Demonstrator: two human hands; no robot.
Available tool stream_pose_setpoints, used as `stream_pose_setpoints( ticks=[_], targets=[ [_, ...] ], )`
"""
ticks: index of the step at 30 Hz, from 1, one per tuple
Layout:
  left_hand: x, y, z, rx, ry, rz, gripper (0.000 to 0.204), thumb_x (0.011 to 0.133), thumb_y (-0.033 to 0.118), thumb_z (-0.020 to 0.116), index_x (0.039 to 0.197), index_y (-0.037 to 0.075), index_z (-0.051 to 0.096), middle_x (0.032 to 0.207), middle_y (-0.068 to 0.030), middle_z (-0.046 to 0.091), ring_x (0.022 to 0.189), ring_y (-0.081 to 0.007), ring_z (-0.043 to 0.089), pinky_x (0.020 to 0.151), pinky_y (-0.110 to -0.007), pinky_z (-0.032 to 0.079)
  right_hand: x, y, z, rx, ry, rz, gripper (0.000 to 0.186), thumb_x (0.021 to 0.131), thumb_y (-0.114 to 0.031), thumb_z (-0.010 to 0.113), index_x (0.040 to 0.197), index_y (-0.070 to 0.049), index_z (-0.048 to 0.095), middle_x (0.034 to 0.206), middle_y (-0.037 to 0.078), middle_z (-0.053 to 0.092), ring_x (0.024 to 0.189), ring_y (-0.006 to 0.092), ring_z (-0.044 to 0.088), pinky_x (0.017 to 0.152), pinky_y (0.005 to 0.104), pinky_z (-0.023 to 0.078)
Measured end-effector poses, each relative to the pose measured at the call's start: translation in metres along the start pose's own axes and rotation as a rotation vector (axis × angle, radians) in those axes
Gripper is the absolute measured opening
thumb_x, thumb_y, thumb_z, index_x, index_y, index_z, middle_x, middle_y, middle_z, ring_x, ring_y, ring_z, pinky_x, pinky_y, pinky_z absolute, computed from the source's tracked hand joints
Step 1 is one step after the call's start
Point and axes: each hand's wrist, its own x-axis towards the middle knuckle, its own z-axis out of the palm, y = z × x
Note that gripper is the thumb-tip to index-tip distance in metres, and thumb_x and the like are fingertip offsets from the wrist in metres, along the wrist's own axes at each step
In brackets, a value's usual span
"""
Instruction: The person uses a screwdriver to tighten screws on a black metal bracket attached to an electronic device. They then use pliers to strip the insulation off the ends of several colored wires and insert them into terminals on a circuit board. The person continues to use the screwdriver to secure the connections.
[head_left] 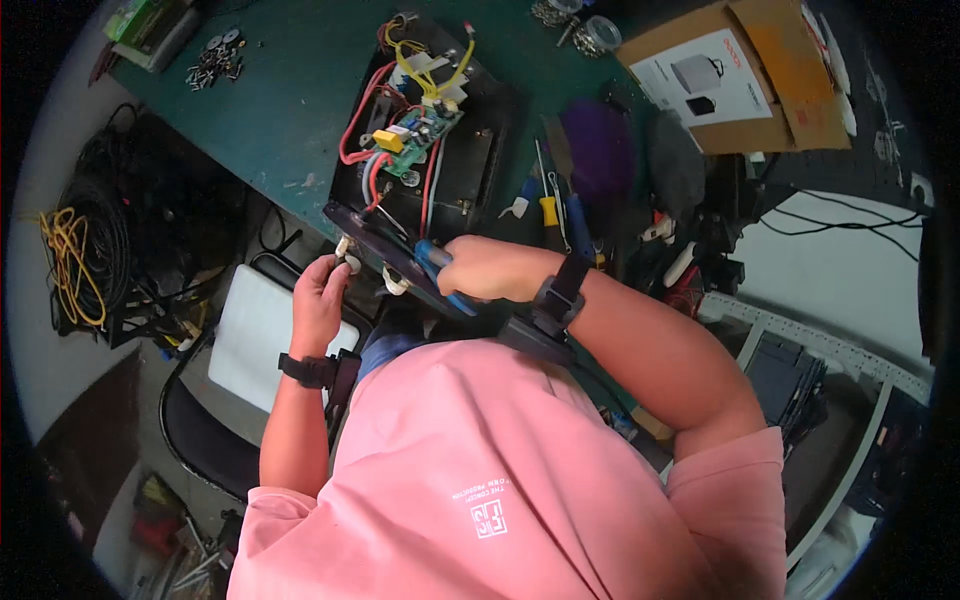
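Observation:
An open black metal casing lies on the bench in front of me, holding a green circuit board with red, yellow and white wires. At its near end a dark panel stands tilted toward me. My left hand is closed in a pinch on a small whitish fitting at the panel's left end. My right hand grips a blue-handled tool, whose thin metal end reaches over the panel toward the wires. The tool's exact kind is partly hidden by my fingers. Another white fitting shows below the panel.
Hand tools with yellow and blue handles lie right of the casing, beside a purple cloth. A cardboard box stands at the far right. Loose screws sit far left. A chair and coiled cables are at the left.

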Motion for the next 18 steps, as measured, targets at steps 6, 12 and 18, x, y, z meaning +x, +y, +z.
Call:
stream_pose_setpoints(
  ticks=[6,12,18],
  targets=[
    [-0.001,0.000,-0.003,0.041,-0.032,0.055,0.017,0.095,0.016,0.055,0.093,-0.001,0.060,0.077,0.0043,0.053,0.069,-0.0049,0.043,0.061,-0.021,0.035,-0.001,0.003,0.005,-0.065,0.099,-0.087,0.019,0.075,-0.013,0.058,0.081,0.004,0.061,0.070,0.013,0.059,0.065,0.0234,0.058,0.056,0.0375,0.042],
    [0.000,-0.009,-0.004,0.018,-0.019,0.052,0.017,0.095,0.015,0.055,0.092,-0.001,0.059,0.079,0.0035,0.055,0.072,-0.0054,0.046,0.065,-0.021,0.037,-0.009,-0.011,0.002,-0.266,0.124,-0.094,0.024,0.076,-0.012,0.055,0.086,0.008,0.062,0.080,0.027,0.063,0.078,0.0362,0.064,0.066,0.0430,0.047],
    [-0.001,-0.006,-0.003,0.043,-0.021,0.036,0.016,0.094,0.014,0.056,0.093,-0.001,0.060,0.078,0.0033,0.055,0.071,-0.0052,0.046,0.063,-0.021,0.037,-0.002,-0.007,0.002,-0.373,0.154,-0.188,0.027,0.077,-0.012,0.054,0.088,0.011,0.062,0.079,0.028,0.063,0.075,0.0407,0.064,0.064,0.0459,0.047]
  ],
)
